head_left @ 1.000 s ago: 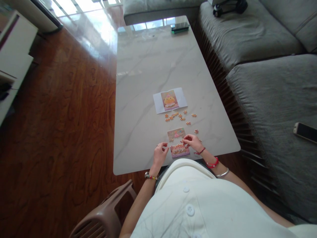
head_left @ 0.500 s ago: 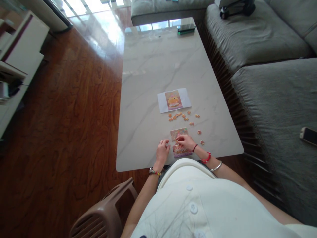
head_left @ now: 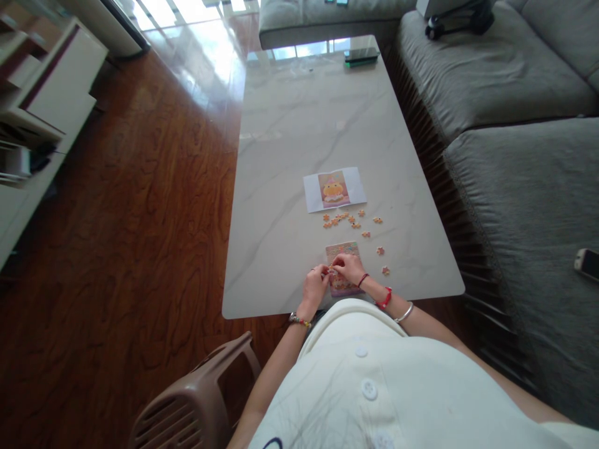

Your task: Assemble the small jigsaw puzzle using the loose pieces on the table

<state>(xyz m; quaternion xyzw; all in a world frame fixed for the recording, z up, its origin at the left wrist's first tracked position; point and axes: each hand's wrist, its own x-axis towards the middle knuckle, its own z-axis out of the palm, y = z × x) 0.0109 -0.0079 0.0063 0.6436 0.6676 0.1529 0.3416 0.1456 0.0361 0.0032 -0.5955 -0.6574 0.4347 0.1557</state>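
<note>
A partly filled jigsaw puzzle [head_left: 343, 247] lies near the table's front edge, its pastel upper rows and purple lower edge showing and its middle covered by my hands. My right hand [head_left: 350, 268] reaches over it, fingers pinched on a small puzzle piece at the left side. Against that same side, my left hand [head_left: 316, 285] has its thumb and fingertips drawn together at the piece, meeting the right fingertips. Several loose orange puzzle pieces [head_left: 343, 215] lie beyond the puzzle. A pinkish piece [head_left: 385, 270] rests to its right.
Behind the loose pieces lies a paper sheet [head_left: 334, 189] with a picture of a yellow character. Dark and green flat objects [head_left: 361, 57] sit at the marble-patterned table's [head_left: 271, 187] far end. A brown plastic stool [head_left: 201, 386] stands left, a grey sofa [head_left: 528, 187] right.
My left hand has moved right to the puzzle's edge, and its fingers have closed beside my right fingertips. The right hand has shifted slightly toward the left edge. The whole view has shifted slightly.
</note>
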